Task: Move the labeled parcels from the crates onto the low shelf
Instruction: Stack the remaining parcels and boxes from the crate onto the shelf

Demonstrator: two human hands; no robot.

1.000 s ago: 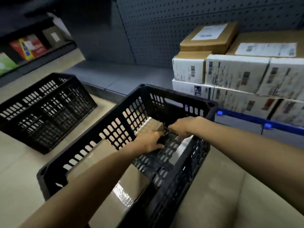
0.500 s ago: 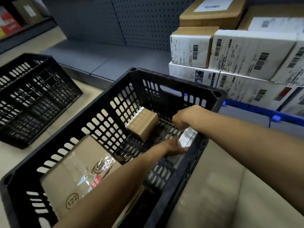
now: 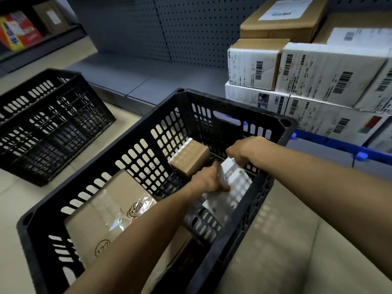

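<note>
**While two hands are gripping one flat white labelled parcel [image 3: 235,177], two brown ones are lying beside it**

Nearest, one large flat brown cardboard parcel [image 3: 101,211], taped and stamped with a circled 122, is lying at the near end of the black perforated plastic crate [image 3: 284,124], and the left forearm is crossing over it. Further in, the left hand [image 3: 206,179] is curling its fingers round the white parcel's near edge. The right hand [image 3: 244,151] is clamping its far end from above. That parcel is leaning tilted against the crate's right wall.

Just left of it, one small brown cardboard box [image 3: 191,158] is sitting on the crate bottom, close to the left wall. A brown shape under the left forearm is too hidden to count.

One second black perforated crate [image 3: 53,124] is standing on the pale floor [image 3: 31,209], well apart to the left. Beyond both crates, the low grey metal shelf [image 3: 148,81] is running along a grey pegboard panel [image 3: 169,28]. At the right, a stack of labelled boxes [image 3: 331,71] is rising in three layers, with at least seven showing.
</note>
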